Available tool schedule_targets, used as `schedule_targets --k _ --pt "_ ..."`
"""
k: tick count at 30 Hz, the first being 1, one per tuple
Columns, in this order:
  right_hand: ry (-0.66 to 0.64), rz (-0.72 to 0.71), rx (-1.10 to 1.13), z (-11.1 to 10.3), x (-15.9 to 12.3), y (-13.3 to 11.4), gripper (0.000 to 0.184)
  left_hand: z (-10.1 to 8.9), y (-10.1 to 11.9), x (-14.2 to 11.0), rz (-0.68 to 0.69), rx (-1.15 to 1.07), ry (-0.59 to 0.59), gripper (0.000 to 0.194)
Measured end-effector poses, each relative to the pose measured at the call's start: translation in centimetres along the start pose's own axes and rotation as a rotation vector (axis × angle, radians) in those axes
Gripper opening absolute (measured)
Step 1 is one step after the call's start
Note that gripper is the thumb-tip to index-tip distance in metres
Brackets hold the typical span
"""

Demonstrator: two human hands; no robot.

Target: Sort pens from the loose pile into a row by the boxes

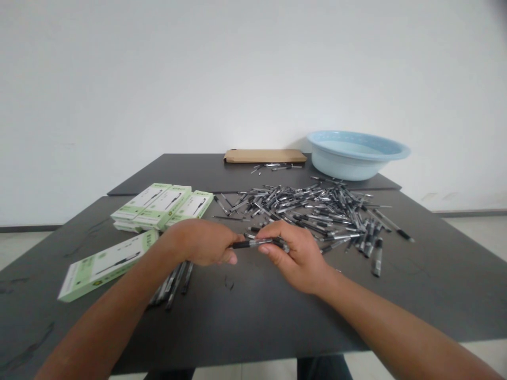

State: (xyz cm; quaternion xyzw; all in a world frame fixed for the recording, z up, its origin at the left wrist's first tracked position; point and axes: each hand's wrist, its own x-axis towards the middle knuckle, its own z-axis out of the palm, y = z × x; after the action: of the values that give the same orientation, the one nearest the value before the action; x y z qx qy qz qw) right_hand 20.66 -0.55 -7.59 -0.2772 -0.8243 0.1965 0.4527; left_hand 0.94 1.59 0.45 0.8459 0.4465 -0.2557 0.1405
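Both hands meet over the dark table (pixel 253 306) and grip one black pen (pixel 253 243) lying level between them. My left hand (pixel 202 241) is closed on its left end. My right hand (pixel 295 250) pinches its right end with curled fingers. Just behind them spreads a large heap of loose black pens (pixel 309 208). A small row of pens (pixel 172 282) lies under my left forearm.
Green-and-white pen boxes (pixel 164 205) are stacked at the left, with one more box (pixel 105 264) nearer the front left. A light blue basin (pixel 354 153) stands at the back right, next to a flat brown envelope (pixel 265 155). A white wall rises behind.
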Motion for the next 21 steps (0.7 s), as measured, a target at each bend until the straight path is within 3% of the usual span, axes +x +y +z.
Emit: schedule_targets --k 18,21 --pt "0.074 0.066 0.129 -1.0 -0.5 0.7 0.010 -0.3 -0.4 -0.1 -0.060 -0.048 -0.062 0.048" --pt "0.153 0.150 0.282 -0.8 -0.2 0.8 0.008 -0.4 -0.4 -0.1 -0.090 -0.044 -0.076 0.053"
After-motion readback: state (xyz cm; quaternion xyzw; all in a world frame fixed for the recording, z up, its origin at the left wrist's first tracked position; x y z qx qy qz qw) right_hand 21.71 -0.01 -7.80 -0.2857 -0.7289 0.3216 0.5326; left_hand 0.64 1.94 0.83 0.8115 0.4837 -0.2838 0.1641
